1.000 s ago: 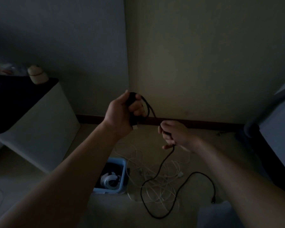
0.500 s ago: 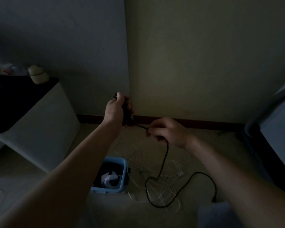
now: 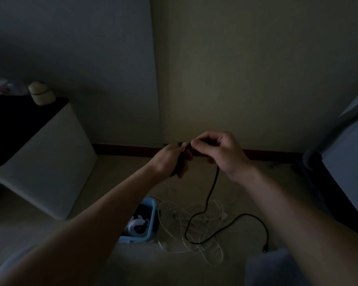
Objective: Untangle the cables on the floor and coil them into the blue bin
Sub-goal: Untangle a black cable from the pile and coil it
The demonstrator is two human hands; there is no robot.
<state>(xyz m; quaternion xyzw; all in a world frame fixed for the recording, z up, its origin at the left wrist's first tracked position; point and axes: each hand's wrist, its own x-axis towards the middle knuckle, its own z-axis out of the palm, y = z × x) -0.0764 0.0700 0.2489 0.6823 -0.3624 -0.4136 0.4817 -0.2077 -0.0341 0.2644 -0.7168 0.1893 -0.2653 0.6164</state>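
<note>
I can read no writing, label, brand or number from here. The picture is dim, and the blue bin [image 3: 152, 203], black cable [image 3: 212, 188], white cables [image 3: 213, 259] and white cabinet [image 3: 56, 162] show me only plain surfaces.

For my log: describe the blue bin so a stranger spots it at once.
Find the white cabinet at left. Right of it on the floor sits the blue bin. Unlike the loose cables beside it, it holds a white coil.
</note>
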